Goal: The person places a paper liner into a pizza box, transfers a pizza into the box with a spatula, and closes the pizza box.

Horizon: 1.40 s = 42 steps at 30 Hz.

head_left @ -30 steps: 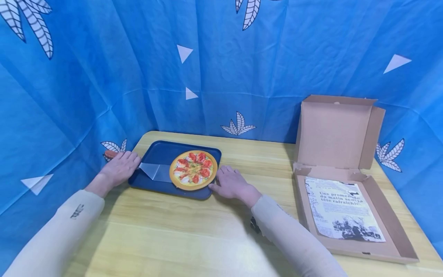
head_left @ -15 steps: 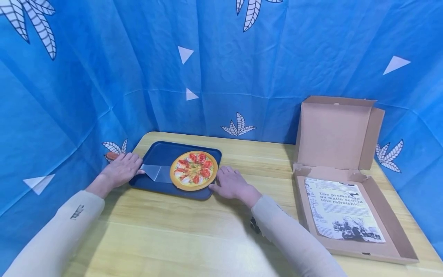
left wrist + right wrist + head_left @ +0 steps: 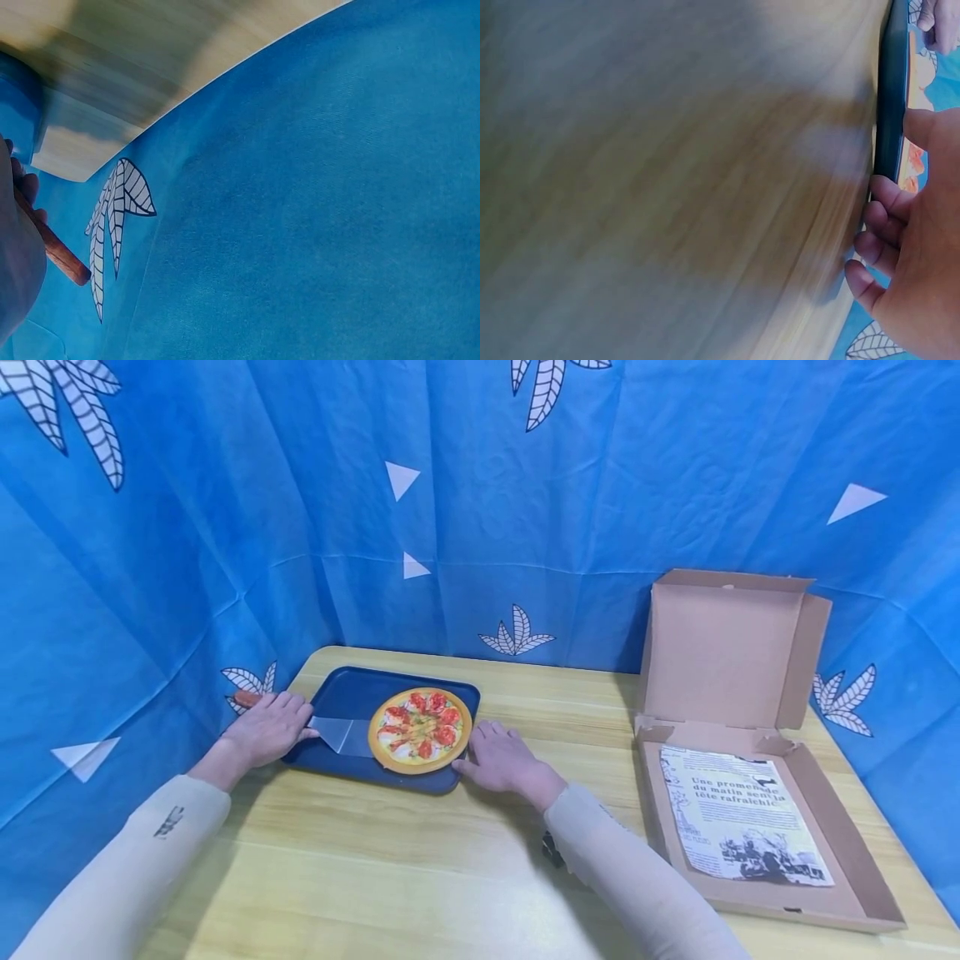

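Observation:
In the head view, a round pizza (image 3: 422,731) with red toppings lies toward the right end of a dark blue tray (image 3: 330,768). My left hand (image 3: 272,727) grips a spatula by its brown handle (image 3: 64,259), whose end sticks out behind the palm. The spatula's flat clear-looking blade (image 3: 352,739) reaches across the tray to the pizza's left edge, and its front part is hidden beneath the pizza. My right hand (image 3: 501,757) holds the tray's right end, thumb over the rim close to the pizza and bent fingers (image 3: 885,225) along the outer side.
An open cardboard box (image 3: 862,860) stands on the right of the wooden table (image 3: 420,868), its lid (image 3: 723,652) upright. A printed paper sheet (image 3: 750,818) lines it. A blue patterned curtain (image 3: 480,510) hangs behind and beside the table.
My left hand has slid slightly right, pushing the spatula a little farther toward the pizza. The right hand, tray and box look the same.

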Tool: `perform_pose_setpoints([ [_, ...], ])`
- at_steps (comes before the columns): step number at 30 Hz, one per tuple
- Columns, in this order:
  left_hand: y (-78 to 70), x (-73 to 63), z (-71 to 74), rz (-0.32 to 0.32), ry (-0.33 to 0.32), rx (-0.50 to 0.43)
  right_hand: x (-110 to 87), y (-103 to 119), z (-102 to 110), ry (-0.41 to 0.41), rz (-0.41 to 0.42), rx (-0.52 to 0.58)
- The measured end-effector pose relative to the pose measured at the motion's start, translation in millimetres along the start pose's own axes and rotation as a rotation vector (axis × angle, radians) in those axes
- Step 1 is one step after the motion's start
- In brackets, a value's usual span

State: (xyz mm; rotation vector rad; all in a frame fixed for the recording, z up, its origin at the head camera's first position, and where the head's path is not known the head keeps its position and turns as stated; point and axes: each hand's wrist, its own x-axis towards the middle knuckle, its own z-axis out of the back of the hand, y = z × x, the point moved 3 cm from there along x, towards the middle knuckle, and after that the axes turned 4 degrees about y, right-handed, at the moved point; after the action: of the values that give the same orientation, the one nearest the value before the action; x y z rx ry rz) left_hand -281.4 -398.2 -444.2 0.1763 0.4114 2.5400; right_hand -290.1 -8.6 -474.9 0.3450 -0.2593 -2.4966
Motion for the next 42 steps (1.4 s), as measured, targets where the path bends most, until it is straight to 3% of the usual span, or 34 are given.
perform_pose_setpoints([
  [5,-2.2,-0.4,2.9,-0.005,-0.018,0.002,2.8,-2,-3,-0.004,0.003,-0.003],
  [19,-12.8,8.0,11.2,0.041,0.051,-0.047,5.8,-5,-7,0.013,-0.011,-0.005],
  [31,-13.5,12.2,6.6,0.038,0.031,-0.014,3.8,-2,-5,0.018,-0.01,-0.005],
  [42,-16.0,15.1,7.2,0.06,0.078,-0.052,2.6,-1,-6,0.021,-0.014,-0.067],
])
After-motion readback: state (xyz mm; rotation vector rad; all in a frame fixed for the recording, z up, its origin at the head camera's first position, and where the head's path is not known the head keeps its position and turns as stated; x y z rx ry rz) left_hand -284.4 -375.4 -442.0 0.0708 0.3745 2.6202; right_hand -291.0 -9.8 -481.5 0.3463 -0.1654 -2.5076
